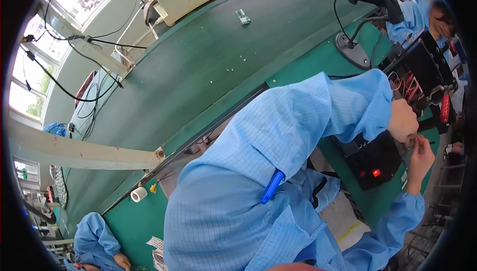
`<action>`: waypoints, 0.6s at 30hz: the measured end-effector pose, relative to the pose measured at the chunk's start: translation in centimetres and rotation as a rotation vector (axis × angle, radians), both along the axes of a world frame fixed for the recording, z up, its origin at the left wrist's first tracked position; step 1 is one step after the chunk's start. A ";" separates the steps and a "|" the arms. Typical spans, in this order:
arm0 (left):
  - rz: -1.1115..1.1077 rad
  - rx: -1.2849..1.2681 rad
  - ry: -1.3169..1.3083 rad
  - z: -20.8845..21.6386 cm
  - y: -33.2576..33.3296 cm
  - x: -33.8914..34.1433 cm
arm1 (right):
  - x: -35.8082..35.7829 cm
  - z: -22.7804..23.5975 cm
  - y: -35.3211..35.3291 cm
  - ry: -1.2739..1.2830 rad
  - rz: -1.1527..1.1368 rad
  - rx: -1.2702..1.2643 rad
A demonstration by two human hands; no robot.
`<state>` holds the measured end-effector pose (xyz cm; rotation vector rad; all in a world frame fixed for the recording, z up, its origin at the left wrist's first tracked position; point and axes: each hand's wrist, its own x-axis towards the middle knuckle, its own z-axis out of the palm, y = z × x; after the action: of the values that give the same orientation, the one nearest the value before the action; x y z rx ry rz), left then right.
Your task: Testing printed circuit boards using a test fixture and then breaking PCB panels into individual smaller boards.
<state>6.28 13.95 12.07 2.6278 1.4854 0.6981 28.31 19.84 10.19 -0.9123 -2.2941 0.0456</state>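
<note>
Both of my blue-sleeved arms reach to the right side of the view, where the hands meet. My left hand is closed, its fingers bent down and partly hidden, beside red wires. Just below, my right hand pinches with thumb and forefinger against the left fingertips. Whatever small thing lies between them is too small to make out. Under and left of the hands sits a black box with a lit red indicator. A small circuit board lies next to my right wrist.
A black fixture with a red-handled clamp stands beyond my hands. A barcode scanner rests on its stand. One green circuit board lies on the long green belt. Co-workers sit upper right and lower left. A white roll stands at left.
</note>
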 end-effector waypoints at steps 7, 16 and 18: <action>-0.014 -0.071 0.119 1.0 -0.2 -1.6 | -3.1 1.1 -2.4 0.089 -0.070 -0.015; -0.133 0.022 0.034 1.0 0.7 -1.6 | -2.8 1.5 -2.8 0.126 -0.075 0.019; -0.105 -0.058 0.092 1.8 0.6 -1.5 | -2.6 1.5 -2.7 0.098 -0.062 0.039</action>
<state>4.74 14.56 13.83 2.7049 1.3545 0.5240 25.74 17.17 11.65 -0.9396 -2.1685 0.0182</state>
